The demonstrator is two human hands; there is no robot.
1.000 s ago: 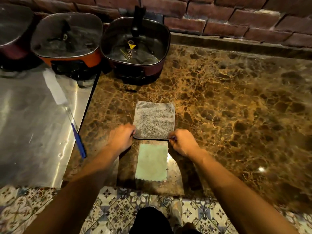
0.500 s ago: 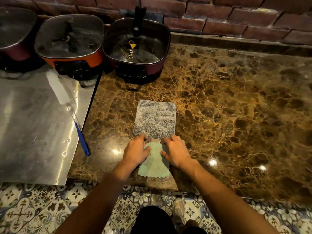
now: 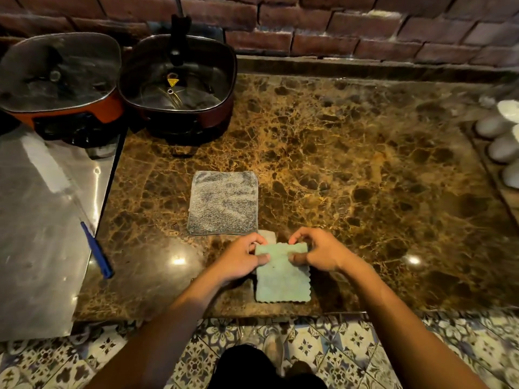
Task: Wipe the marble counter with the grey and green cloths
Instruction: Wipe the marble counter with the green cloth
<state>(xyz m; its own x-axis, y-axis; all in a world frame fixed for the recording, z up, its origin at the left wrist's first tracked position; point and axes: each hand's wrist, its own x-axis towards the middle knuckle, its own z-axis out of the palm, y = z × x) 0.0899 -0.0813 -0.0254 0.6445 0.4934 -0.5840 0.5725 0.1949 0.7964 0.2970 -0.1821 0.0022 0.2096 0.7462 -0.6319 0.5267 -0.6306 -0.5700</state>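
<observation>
- My left hand [image 3: 241, 259] pinches the far left corner of the green cloth [image 3: 281, 282], thumb on top, fingers curled behind the edge.
- My right hand [image 3: 318, 252] pinches the far right corner the same way, thumb pressed on the fabric.
- The green cloth lies near the front edge of the marble counter [image 3: 365, 178], its far edge lifted a little between my hands.
- The grey cloth [image 3: 223, 203] lies flat just beyond it, untouched.
- Two pots [image 3: 179, 85] stand at the back left by the brick wall.
</observation>
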